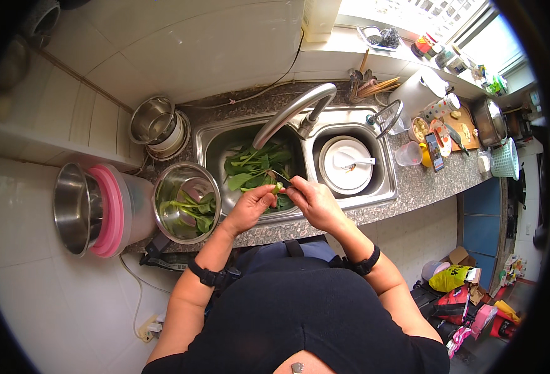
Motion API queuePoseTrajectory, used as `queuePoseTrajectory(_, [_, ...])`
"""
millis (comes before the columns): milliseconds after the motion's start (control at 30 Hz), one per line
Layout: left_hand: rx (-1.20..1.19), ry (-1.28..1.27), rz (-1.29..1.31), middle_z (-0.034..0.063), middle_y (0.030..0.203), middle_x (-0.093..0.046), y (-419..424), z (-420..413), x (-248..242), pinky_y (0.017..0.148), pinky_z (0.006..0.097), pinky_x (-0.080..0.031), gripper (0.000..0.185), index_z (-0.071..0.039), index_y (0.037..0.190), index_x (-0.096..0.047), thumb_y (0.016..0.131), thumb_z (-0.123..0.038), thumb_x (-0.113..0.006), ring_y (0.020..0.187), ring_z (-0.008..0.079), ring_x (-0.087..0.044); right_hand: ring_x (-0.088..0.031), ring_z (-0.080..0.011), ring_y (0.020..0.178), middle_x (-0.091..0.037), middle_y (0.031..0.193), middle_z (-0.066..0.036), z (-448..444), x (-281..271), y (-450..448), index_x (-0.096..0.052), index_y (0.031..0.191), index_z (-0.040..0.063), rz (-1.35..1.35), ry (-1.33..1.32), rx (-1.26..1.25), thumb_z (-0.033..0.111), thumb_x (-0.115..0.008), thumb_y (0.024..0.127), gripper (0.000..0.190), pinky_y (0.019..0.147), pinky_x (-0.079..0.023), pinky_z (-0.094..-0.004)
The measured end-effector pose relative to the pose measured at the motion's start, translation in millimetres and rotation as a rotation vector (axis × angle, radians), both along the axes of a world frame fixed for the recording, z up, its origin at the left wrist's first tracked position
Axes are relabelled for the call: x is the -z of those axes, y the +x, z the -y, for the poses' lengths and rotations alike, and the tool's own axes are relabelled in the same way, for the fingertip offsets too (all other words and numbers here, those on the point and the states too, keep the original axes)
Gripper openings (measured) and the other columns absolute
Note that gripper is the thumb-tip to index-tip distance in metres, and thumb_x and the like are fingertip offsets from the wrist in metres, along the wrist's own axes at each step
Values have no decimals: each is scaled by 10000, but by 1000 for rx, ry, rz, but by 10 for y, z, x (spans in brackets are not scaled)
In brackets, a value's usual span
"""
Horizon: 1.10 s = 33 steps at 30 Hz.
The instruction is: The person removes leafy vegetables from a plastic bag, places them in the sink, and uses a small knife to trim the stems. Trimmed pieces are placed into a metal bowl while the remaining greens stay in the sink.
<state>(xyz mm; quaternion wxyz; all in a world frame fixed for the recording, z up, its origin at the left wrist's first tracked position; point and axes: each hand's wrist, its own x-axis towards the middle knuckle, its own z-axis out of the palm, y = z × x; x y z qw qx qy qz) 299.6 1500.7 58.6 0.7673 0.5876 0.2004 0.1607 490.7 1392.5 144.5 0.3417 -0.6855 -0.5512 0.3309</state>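
Over the front edge of the left sink basin [216, 154], my left hand [251, 205] grips the green stalk of a leafy vegetable [277, 188]. My right hand [315, 201] is closed beside it on a small thin blade, apparently a knife [282, 176], whose handle is hidden in the fingers. Leafy greens [251, 163] lie in the basin below the hands. To the left, a stainless steel bowl [158, 212] holds several more stems with leaves [200, 210].
A curved faucet [284, 110] arches over the left basin. Stacked plates with a white spoon [366, 161] sit in the right basin. A phone [434, 151], plastic cup [409, 154] and cutting board [462, 126] stand rightward. Steel pots [152, 120] and a pink-rimmed container [109, 210] are at left.
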Motion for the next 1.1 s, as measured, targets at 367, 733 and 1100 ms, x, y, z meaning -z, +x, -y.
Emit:
queuePoseTrajectory(367, [-13,13,-2,-18,879,-607,128,43,11,756,248,-453,294,-5,1056,-633,1066,-286,-549,827,79,-530,-585,-438,688,-577,709,-216,63,89,-140,-524,899,19,-71,86,111,159,-586,987,177,600,-434,-471])
queuePoseTrajectory(733, [56,-188,27,16,1057,-654,186,19,8,829,265,-493,281,-23,1205,-587,1038,-249,-602,906,101,-603,-652,-449,787,-664,789,-213,62,183,-35,-572,990,30,-169,-56,164,213,-586,992,183,655,-503,-477])
queuePoseTrajectory(1100, [16,-126,-48,17,1059,-621,126,51,87,763,238,-492,258,5,1203,-685,1010,-159,-636,830,95,-587,-655,-444,769,-662,786,-227,81,224,-1,-571,993,21,-120,-37,165,211,-593,990,191,633,-479,-490])
